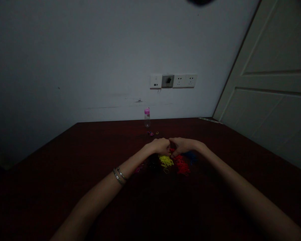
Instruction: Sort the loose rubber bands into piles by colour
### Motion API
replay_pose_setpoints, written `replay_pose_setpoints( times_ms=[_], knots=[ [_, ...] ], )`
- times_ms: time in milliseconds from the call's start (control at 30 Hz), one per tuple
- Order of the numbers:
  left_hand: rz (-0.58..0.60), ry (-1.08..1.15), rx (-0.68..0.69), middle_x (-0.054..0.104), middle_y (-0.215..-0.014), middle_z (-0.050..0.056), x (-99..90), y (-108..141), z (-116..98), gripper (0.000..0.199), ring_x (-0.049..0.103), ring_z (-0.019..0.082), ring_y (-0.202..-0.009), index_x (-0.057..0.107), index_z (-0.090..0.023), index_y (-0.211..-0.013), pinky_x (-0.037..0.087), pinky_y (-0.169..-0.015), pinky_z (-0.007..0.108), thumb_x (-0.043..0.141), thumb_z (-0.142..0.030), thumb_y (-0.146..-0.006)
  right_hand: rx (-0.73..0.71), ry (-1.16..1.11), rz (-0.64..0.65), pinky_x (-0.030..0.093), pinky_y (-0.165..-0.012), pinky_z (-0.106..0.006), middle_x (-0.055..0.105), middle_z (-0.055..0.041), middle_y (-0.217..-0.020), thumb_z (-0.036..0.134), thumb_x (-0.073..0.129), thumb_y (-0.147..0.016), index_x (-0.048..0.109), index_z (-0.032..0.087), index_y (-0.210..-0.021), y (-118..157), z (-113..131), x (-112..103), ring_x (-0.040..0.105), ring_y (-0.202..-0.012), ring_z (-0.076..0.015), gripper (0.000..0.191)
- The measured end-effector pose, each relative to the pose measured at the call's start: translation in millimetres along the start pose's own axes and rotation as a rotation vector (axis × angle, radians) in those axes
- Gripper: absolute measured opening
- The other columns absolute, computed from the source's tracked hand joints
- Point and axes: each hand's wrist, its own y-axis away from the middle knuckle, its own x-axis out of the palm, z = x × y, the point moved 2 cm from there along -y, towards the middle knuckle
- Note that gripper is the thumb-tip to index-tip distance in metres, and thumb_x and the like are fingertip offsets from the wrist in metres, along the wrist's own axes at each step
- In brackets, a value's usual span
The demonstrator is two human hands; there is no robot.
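My left hand [162,146] is closed over the yellow pile, its fingers curled; what it holds, if anything, is hidden. Close against it, my right hand [182,146] bends its fingers inward above the red pile, thumb pointing down, and its fingertips are too dim to read. Below the hands lie small yellow bands [166,161] and red bands [182,166]. Blue bands [192,156] are partly under my right wrist. A black pile [153,163] and some pink bands [139,167] sit beside my left forearm.
A clear bottle with a pink top [147,117] stands near the wall on the dark red table [102,137]. In front of it are a few pink and purple bands [151,133] and one yellow ring [157,133]. Wall sockets [185,81] are behind.
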Motion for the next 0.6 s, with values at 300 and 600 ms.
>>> replay_pose_setpoints(
  times_ms=[300, 600],
  knots=[
    [-0.012, 0.036, 0.011, 0.067, -0.082, 0.005, 2.0, -2.6, 2.8, 0.017, 0.061, 0.017, -0.070, 0.066, -0.019, -0.079, 0.044, -0.058, 0.025, 0.059, -0.027, -0.066, 0.017, 0.014, 0.013, 0.045, -0.072, -0.030, 0.062, -0.0120, -0.103, 0.026, 0.068, -0.056, 0.052, 0.012, -0.105, 4.4, 5.6, 4.8, 0.059, -0.089, -0.0243, 0.053],
    [-0.036, 0.068, 0.017, 0.067, -0.082, 0.004, -2.9, -0.3, 2.8, 0.019, 0.059, 0.015, -0.070, 0.068, -0.018, -0.080, 0.042, -0.057, 0.023, 0.060, -0.029, -0.066, 0.010, 0.010, -0.051, 0.042, -0.062, -0.026, 0.063, -0.0089, -0.093, 0.021, 0.063, -0.056, 0.052, 0.014, -0.104, 0.4, -3.8, 8.1, 0.059, -0.078, -0.0203, 0.049]
  ],
)
